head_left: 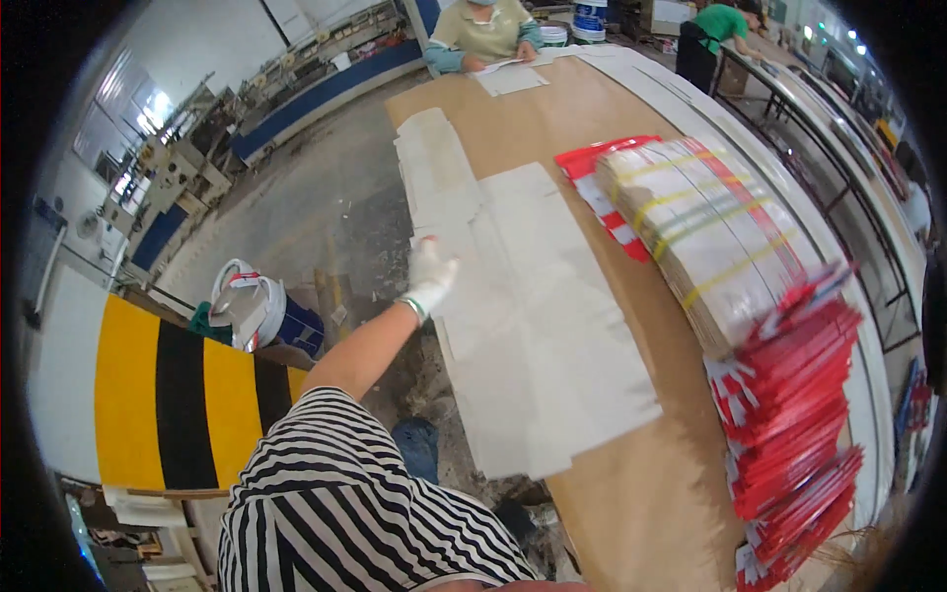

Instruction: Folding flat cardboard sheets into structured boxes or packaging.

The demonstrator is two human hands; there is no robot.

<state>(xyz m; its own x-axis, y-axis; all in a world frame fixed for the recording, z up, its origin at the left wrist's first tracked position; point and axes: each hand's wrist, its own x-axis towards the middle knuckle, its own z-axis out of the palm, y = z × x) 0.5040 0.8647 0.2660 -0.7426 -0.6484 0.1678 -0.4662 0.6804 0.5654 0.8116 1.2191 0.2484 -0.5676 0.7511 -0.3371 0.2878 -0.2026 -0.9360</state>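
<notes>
My left hand (431,279), in a white glove with bare fingertips, reaches forward to the left edge of the large pale sheets. Its fingers look apart, with nothing visible between them. Just beside it lies a broad off-white cardboard sheet (552,306), flat, with notched edges. A narrower pale sheet (434,148) extends farther up the table along the left edge. Whether the hand presses on the sheet or only hovers at its edge, I cannot tell. My right hand is out of view.
The brown tabletop (631,493) carries a strapped bundle of white packs (700,217) and a tall pile of red packages (789,434) along the right. A person (483,39) handles paper at the far end. A bucket (261,311) and a yellow-black striped panel (178,395) stand left.
</notes>
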